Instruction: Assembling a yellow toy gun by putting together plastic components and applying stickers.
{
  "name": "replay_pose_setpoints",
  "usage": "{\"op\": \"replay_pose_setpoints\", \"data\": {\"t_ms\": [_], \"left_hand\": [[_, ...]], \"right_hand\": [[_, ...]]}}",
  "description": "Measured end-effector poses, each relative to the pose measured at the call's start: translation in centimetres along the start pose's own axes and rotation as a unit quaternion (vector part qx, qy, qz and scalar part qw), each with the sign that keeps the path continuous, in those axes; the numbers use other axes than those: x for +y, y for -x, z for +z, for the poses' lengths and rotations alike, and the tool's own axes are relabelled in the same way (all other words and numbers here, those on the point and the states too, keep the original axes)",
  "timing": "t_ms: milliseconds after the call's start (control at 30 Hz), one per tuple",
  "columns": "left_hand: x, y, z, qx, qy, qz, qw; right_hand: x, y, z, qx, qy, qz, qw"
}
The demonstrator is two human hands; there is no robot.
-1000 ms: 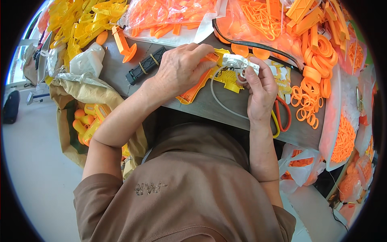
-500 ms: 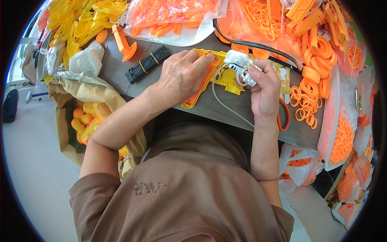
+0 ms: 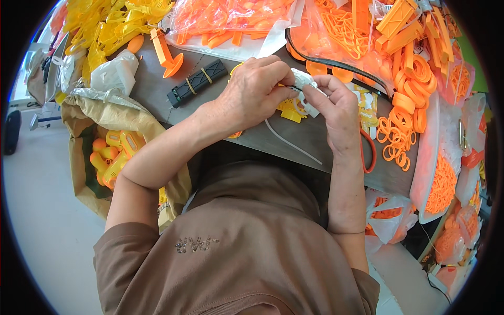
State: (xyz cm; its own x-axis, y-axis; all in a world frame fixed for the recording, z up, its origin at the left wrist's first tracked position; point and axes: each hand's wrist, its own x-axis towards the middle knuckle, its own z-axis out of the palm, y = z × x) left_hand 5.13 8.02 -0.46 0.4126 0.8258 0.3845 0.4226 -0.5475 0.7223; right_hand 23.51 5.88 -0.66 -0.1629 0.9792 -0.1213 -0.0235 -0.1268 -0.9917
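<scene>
My right hand (image 3: 340, 107) grips a small white plastic mechanism (image 3: 303, 80) between thumb and fingers above the table. Against its left side, the fingers of my left hand (image 3: 257, 92) are pinched together. A thin dark wire shows by those fingertips, but what they hold is too small to make out. Below the hands lies a yellow plastic shell (image 3: 292, 112), mostly covered by my left hand. From under that hand a clear thin tube (image 3: 292, 142) trails toward the table's near edge.
A black bar with rubber bands (image 3: 197, 84) and an orange part (image 3: 167, 55) lie left. Orange rings (image 3: 397, 139) and a red-orange loop handle (image 3: 370, 152) are at right. Bags of orange parts (image 3: 231, 18) line the back. A sack (image 3: 118, 113) holds yellow toy pieces.
My left hand has left the orange piece in the yellow shell and moved right to the white mechanism, its fingers now pinched there. My right hand has turned the mechanism slightly.
</scene>
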Motion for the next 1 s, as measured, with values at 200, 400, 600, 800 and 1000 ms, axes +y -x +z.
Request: {"op": "replay_pose_setpoints", "data": {"t_ms": [200, 400, 600, 800, 1000], "left_hand": [[-0.2, -0.1, -0.9, -0.009, -0.072, 0.023, 0.997], [-0.5, 0.2, -1.1, -0.015, -0.108, 0.071, 0.991], [-0.2, 1.3, 0.8, 0.029, -0.236, 0.211, 0.948], [-0.3, 1.7, 0.2, 0.033, -0.141, 0.18, 0.973], [-1.1, 0.3, -1.8, -0.002, -0.179, 0.211, 0.961]], "right_hand": [[0.4, -0.8, 0.5, 0.018, 0.039, -0.028, 0.999], [0.7, -1.0, 1.2, 0.065, 0.092, -0.073, 0.991], [1.1, -0.9, 2.2, 0.098, 0.055, -0.059, 0.992], [0.6, -0.8, 2.2, 0.1, 0.002, -0.051, 0.994], [-0.3, -0.4, 2.8, 0.077, 0.022, -0.032, 0.996]]}}
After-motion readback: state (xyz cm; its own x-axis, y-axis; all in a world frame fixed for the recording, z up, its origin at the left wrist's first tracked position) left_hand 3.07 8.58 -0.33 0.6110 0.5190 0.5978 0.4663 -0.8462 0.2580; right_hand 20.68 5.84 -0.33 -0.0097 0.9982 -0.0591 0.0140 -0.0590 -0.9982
